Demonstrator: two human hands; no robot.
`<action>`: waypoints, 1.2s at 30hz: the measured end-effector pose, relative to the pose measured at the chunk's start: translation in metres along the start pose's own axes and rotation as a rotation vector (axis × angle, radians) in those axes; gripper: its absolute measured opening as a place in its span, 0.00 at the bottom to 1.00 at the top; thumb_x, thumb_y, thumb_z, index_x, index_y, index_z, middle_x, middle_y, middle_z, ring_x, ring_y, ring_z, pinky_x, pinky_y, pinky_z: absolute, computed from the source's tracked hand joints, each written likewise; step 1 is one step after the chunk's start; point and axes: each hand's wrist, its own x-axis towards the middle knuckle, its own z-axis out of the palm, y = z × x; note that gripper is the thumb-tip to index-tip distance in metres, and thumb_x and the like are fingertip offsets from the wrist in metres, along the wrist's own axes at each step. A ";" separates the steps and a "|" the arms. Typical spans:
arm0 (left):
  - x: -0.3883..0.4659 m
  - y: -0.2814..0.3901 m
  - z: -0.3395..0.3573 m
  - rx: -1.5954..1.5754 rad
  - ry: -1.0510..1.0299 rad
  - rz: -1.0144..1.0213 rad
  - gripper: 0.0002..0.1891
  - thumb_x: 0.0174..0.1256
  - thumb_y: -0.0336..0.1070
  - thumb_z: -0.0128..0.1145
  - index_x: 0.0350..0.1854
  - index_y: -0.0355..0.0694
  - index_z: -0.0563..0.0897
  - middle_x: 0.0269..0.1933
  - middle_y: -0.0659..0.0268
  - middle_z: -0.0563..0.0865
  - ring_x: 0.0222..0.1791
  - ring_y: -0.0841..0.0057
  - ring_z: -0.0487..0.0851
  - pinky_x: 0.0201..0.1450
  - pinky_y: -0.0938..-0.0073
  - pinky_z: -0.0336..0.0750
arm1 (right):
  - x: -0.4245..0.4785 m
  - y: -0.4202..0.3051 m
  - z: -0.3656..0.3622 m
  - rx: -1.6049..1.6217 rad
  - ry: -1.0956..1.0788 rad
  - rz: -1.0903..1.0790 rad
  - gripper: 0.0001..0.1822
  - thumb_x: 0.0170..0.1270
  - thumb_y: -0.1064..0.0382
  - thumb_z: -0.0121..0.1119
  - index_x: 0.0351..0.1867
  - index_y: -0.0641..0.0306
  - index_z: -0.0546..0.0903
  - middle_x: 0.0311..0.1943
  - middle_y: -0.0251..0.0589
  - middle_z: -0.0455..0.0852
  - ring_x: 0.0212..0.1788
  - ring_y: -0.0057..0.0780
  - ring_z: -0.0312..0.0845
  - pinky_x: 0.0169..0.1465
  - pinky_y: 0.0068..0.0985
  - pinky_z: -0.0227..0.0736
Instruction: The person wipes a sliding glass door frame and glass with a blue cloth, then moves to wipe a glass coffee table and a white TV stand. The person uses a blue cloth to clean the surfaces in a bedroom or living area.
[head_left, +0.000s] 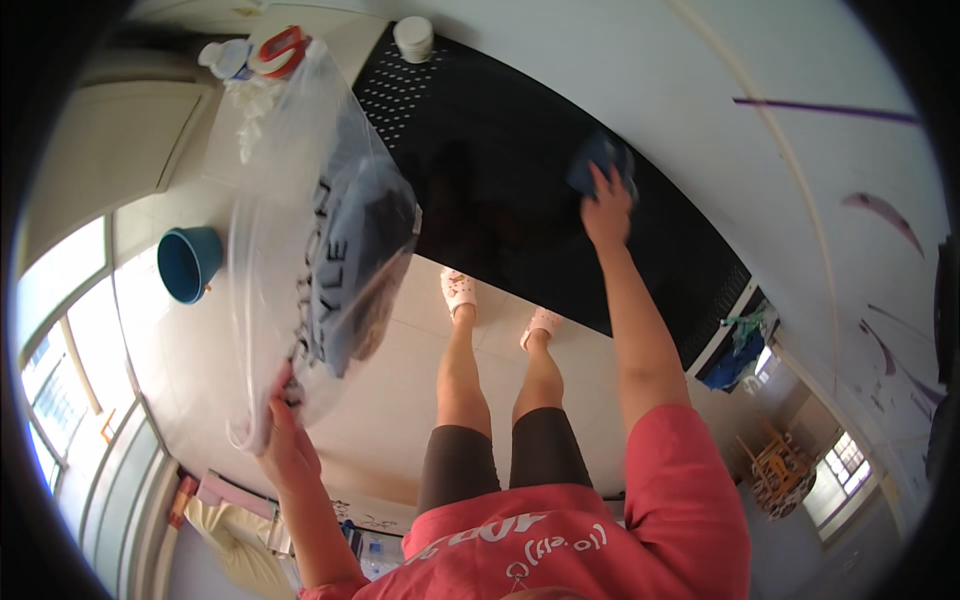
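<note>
My left hand (289, 442) grips the edge of a clear plastic bag (255, 247) with black lettering. Blue-grey and brown fabric shows inside the bag, which hangs between me and the left part of the black glossy surface. My right hand (609, 210) is pressed on a dark blue cloth (592, 161), which lies on the far right part of the black glossy surface (510, 172). Hand and cloth are slightly blurred. The lower tips of my left fingers are partly behind the plastic.
A white tub (413, 39) stands at the surface's far left corner. Beside it are a red-rimmed tape roll (281, 52) and a plastic bottle (225, 58). On the tiled floor at left stands a blue bucket (189, 264). A wooden chair (776, 465) is at the right.
</note>
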 end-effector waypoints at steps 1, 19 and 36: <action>0.012 0.005 0.012 0.036 -0.007 0.026 0.24 0.77 0.42 0.51 0.62 0.23 0.75 0.61 0.57 0.80 0.60 0.76 0.74 0.64 0.74 0.65 | -0.032 0.043 -0.008 0.018 0.044 0.077 0.33 0.60 0.65 0.55 0.69 0.38 0.69 0.70 0.50 0.66 0.65 0.57 0.67 0.66 0.46 0.65; -0.028 -0.126 0.290 0.549 -0.574 0.226 0.18 0.70 0.24 0.56 0.61 0.32 0.79 0.56 0.64 0.84 0.54 0.80 0.79 0.60 0.78 0.70 | -0.234 -0.016 0.034 0.283 -0.044 -0.142 0.29 0.49 0.69 0.63 0.56 0.39 0.82 0.62 0.29 0.74 0.48 0.39 0.73 0.50 0.36 0.75; -0.126 -0.300 0.327 1.052 -0.912 0.408 0.39 0.59 0.42 0.69 0.73 0.41 0.66 0.53 0.55 0.79 0.55 0.57 0.76 0.59 0.61 0.70 | -0.403 0.376 -0.007 0.084 0.399 0.928 0.30 0.57 0.70 0.49 0.65 0.60 0.74 0.58 0.58 0.74 0.60 0.58 0.68 0.67 0.44 0.63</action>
